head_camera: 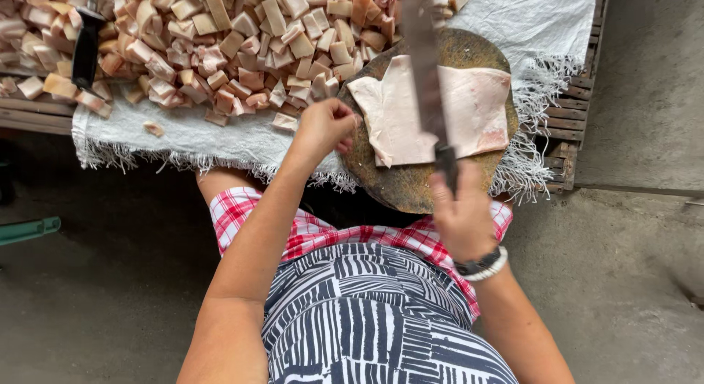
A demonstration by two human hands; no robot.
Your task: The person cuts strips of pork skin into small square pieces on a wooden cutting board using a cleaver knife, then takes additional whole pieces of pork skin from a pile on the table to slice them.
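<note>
A large pale slab of pork fat (473, 105) lies on a round dark wooden chopping block (411, 182). My right hand (460, 211) grips the black handle of a long cleaver (425, 68), whose blurred blade is raised over the slab. My left hand (326, 123) hovers at the block's left edge beside the slab, its fingers curled in; whether it holds a piece is unclear.
A big heap of cut fat cubes (220, 39) covers a white woven sack (183, 138) spread over a slatted wooden pallet (568, 123). A second black-handled knife (86, 46) rests in the heap at left. Grey concrete floor surrounds the pallet.
</note>
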